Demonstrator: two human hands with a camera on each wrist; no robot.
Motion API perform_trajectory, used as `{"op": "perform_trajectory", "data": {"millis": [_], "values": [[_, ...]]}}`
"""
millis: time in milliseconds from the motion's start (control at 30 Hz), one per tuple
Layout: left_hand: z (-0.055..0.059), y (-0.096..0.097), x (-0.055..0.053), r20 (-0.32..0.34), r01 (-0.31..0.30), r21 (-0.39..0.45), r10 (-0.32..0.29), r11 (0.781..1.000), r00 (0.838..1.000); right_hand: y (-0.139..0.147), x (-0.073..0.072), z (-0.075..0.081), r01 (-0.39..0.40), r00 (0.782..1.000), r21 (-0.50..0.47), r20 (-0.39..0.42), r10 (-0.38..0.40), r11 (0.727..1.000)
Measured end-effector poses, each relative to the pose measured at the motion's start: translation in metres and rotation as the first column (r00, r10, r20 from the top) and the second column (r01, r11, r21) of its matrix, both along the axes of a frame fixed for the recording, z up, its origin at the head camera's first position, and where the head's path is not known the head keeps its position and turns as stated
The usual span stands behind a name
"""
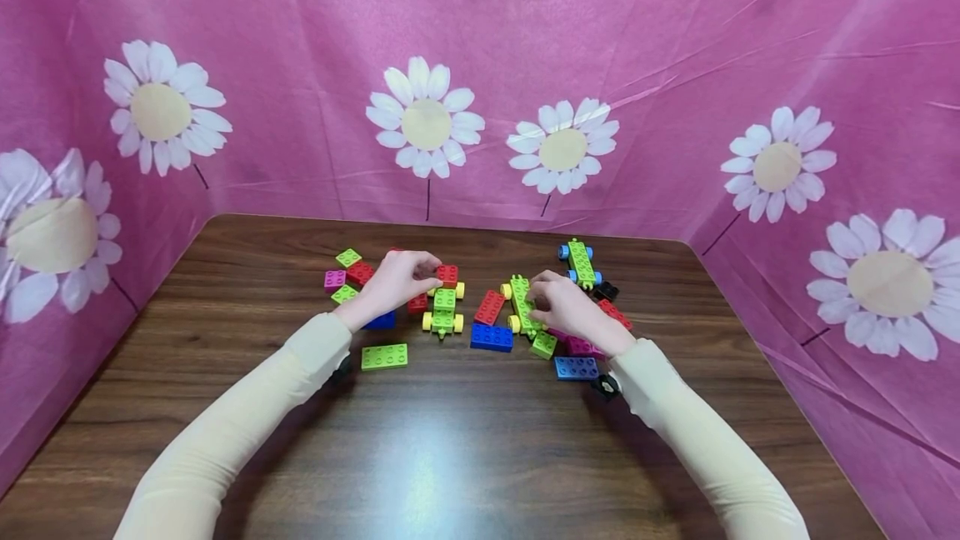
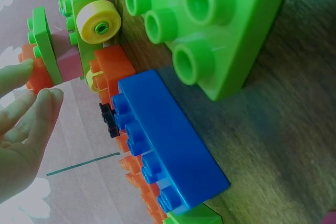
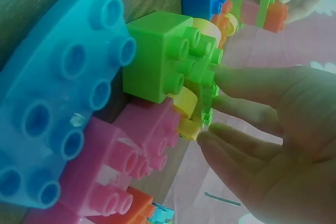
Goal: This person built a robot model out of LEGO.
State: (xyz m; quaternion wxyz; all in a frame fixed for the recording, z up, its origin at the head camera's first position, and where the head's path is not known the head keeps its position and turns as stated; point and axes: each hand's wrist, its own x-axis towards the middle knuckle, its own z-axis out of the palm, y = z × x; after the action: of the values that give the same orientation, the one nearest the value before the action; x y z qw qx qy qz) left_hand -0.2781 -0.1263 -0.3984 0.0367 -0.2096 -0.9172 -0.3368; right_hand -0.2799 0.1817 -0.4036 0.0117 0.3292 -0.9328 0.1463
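My left hand (image 1: 401,277) pinches a red brick (image 1: 447,275) between thumb and fingers. In the left wrist view that brick sits against a green plate (image 2: 46,45) over a pink brick (image 2: 67,56), atop a green wheeled base (image 1: 443,319) with yellow wheels. Over a second green wheeled base (image 1: 521,300), also yellow-wheeled, my right hand (image 1: 564,304) has its thumb and fingertips about the edges; its grip is partly hidden in the head view. Near the right hand lie a small green brick (image 3: 157,56), pink bricks (image 3: 92,166) and a light blue plate (image 3: 58,87).
A third green base (image 1: 581,263) with blue wheels stands at the back right. Blue (image 1: 492,337) and red (image 1: 490,307) bricks lie between the hands. A lime plate (image 1: 384,357) is in front of the left hand. A pink cloth (image 1: 480,15) hangs behind the wooden table (image 1: 420,440).
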Motion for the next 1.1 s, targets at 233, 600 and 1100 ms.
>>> {"op": "perform_trajectory", "data": {"millis": [233,600,1100], "values": [[-0.0009,0.0005,-0.0007,0.001,0.006,0.005,-0.006,1.000,1.000,0.0004,-0.0030,0.0026,-0.028,0.998,0.046,0.058,0.025,0.999],[0.0007,-0.0001,-0.0026,0.008,0.009,0.006,-0.009,1.000,1.000,0.0055,-0.0024,0.0061,-0.038,0.997,0.019,0.067,0.037,0.999],[0.0011,-0.0032,-0.0023,0.033,0.014,0.004,-0.014,1.000,0.999,0.0070,-0.0037,0.0077,-0.060,0.988,0.056,0.149,0.051,0.997]]}}
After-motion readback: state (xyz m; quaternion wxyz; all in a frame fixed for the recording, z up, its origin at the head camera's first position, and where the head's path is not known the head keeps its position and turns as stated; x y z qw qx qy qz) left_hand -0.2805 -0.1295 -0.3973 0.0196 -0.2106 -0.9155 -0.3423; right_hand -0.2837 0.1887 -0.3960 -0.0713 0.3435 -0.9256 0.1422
